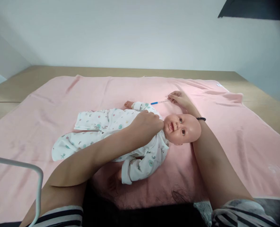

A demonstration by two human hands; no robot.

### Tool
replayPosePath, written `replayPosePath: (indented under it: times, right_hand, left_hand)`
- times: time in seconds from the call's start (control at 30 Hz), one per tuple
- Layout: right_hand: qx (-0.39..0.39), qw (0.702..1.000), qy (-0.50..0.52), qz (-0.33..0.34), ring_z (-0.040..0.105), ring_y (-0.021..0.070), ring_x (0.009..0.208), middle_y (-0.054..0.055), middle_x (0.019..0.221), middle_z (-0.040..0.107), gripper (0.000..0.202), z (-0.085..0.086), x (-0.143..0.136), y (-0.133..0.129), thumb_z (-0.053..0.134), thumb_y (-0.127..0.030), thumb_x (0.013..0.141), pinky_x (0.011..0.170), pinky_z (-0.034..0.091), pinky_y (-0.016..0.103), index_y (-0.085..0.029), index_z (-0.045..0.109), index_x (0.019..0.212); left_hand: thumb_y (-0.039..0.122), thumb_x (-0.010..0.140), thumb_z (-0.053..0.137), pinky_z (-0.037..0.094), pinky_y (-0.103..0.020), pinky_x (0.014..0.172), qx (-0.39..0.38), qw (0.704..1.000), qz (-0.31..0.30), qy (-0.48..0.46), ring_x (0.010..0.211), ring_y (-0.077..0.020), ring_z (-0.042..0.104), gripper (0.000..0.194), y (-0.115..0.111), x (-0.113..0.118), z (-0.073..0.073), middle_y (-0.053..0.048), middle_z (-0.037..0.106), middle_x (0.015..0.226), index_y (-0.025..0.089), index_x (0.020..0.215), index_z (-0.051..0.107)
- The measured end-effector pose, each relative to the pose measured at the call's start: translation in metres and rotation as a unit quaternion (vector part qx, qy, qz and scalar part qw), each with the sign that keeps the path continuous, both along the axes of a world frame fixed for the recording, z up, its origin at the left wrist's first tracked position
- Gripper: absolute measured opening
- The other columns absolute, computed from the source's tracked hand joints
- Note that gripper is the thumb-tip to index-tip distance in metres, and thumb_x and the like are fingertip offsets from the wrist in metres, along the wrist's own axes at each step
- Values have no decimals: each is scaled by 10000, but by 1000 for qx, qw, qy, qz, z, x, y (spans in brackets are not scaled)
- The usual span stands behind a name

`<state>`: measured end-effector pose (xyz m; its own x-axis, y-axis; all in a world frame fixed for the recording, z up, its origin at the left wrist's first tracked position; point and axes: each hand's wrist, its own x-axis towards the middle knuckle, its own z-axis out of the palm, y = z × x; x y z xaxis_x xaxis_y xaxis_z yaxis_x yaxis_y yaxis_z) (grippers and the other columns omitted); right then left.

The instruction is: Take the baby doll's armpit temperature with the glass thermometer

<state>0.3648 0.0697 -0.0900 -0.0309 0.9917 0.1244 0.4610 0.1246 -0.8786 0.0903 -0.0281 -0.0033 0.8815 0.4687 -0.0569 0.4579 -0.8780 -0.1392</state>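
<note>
A baby doll (177,127) lies on its back, its head to the right, dressed in a white printed outfit (116,116). My left hand (148,124) is closed over the upper chest, right by the collar and chin; its fingertips are hidden, so I cannot tell what they grip. Beyond the doll's head, my right hand (179,98) pinches the right end of a thin clear thermometer (154,103) with a blue tip. That tip points left, close to the sleeve of the doll's far arm (129,104). My right forearm passes just behind the doll's head.
A pink blanket (225,132) with some folds covers most of the wooden table (225,75). A pale wall (130,34) stands behind it. At the lower left, a bent grey-white bar (38,189) rises in front of my left arm. A dark panel (255,9) hangs at the upper right.
</note>
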Motion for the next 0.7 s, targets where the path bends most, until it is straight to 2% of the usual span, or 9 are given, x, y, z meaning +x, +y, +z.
replayPosePath:
  times: [0.13, 0.4, 0.53, 0.63, 0.7]
  right_hand:
    - [-11, 1000, 3, -24, 654, 230, 1139, 123, 1337, 627, 394, -4, 2, 3, 649, -408, 1049, 991, 589, 451, -156, 621, 1351]
    - [-13, 999, 26, -41, 659, 227, 1125, 118, 1320, 633, 383, -18, 12, 17, 651, -410, 1047, 971, 598, 436, -162, 628, 1338]
    - [-10, 998, 42, -34, 664, 172, 969, 86, 1157, 679, 288, -24, 19, 25, 672, -399, 1033, 871, 602, 351, -157, 673, 1189]
    - [-8, 998, 56, -28, 628, 146, 836, 53, 973, 697, 242, -26, 22, 29, 806, -363, 909, 778, 563, 287, -170, 689, 998]
    - [-7, 998, 64, -24, 618, 145, 816, 55, 942, 706, 242, -27, 23, 31, 849, -354, 848, 762, 543, 277, -188, 693, 932]
  left_hand:
    - [14, 855, 558, 459, -379, 711, -2, 1000, 12, 6, 838, -284, 717, 145, -3, 1, 0, -104, 696, 844, 131, 845, 644]
    - [22, 834, 590, 415, -361, 696, 10, 1000, 0, 3, 839, -289, 718, 111, -6, 5, -5, -128, 700, 849, 115, 855, 647]
    - [-14, 841, 533, 356, -348, 653, 45, 999, -20, 9, 796, -284, 706, 167, -5, 4, 2, -122, 684, 795, 121, 805, 625]
    - [11, 833, 563, 319, -334, 624, 85, 996, -32, -3, 767, -278, 693, 125, -2, -1, 5, -112, 664, 772, 120, 795, 608]
    - [27, 842, 556, 312, -330, 619, 95, 994, -42, -18, 751, -262, 683, 121, -1, -5, 7, -92, 648, 754, 129, 788, 592]
